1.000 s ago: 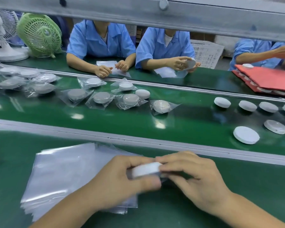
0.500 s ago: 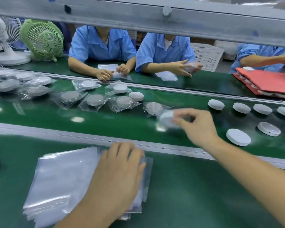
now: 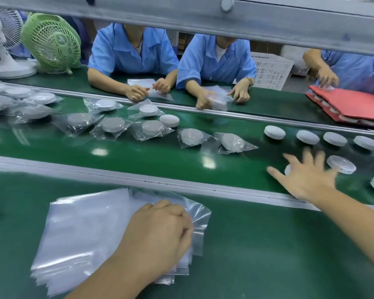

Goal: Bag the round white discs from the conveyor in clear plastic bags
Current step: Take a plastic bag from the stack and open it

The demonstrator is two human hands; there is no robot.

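Loose round white discs [image 3: 274,132] lie in a row at the right of the green conveyor belt [image 3: 138,156], with two more nearer the lower right edge. The right hand [image 3: 304,178] is over them, blurred, fingers spread wide, with one partly hidden disc [image 3: 288,169] just under its fingers; whether it touches that disc cannot be told. Half a second ago this hand was at mid-frame holding a bagged disc; that newest bagged disc [image 3: 232,142] now lies on the belt at centre right, apart from the hand.

At lower centre the left hand [image 3: 158,229] is on the stack of clear plastic bags [image 3: 84,229] on the green tabletop [image 3: 268,244]. Earlier its fingers lay flat; now they are curled at the stack's right edge, bunching the top bag.

Left of the newest one, more bagged discs [image 3: 112,125] are scattered across the belt towards the upper left, each clear bag holding one disc, and a single bare disc [image 3: 169,120] sits among them. At the far right a red tray [image 3: 354,104] has white discs along its edge. Across the belt, people in blue shirts [image 3: 134,52] handle bags and discs, beside a white plastic basket [image 3: 270,70] whose contents cannot be seen. A green fan [image 3: 51,42] stands at the upper left.
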